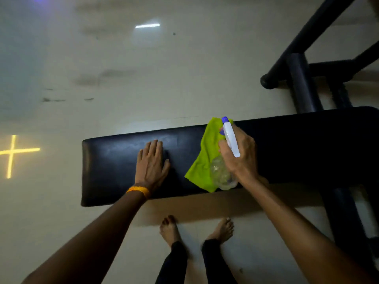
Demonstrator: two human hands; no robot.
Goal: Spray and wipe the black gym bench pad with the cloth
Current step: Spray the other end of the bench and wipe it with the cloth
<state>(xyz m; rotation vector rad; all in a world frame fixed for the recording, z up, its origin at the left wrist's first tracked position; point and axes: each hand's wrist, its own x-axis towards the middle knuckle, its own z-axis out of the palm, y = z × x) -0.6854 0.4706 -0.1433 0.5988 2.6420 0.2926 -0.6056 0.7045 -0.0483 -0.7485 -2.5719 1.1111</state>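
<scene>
The black gym bench pad (114, 171) runs across the middle of the view, its left end free. My left hand (151, 162) lies flat on the pad, fingers spread, holding nothing. My right hand (240, 156) grips a clear spray bottle (222, 175) with a white head and blue nozzle (225, 119). The nozzle points away from me. A lime-green cloth (205, 160) hangs under the same hand against the bottle and drapes onto the pad.
Dark metal frame tubes (301, 83) rise behind the bench at the right, and a frame leg (344, 218) runs down toward me at the right. My bare feet (170, 228) stand on the pale floor (123, 68) in front of the bench.
</scene>
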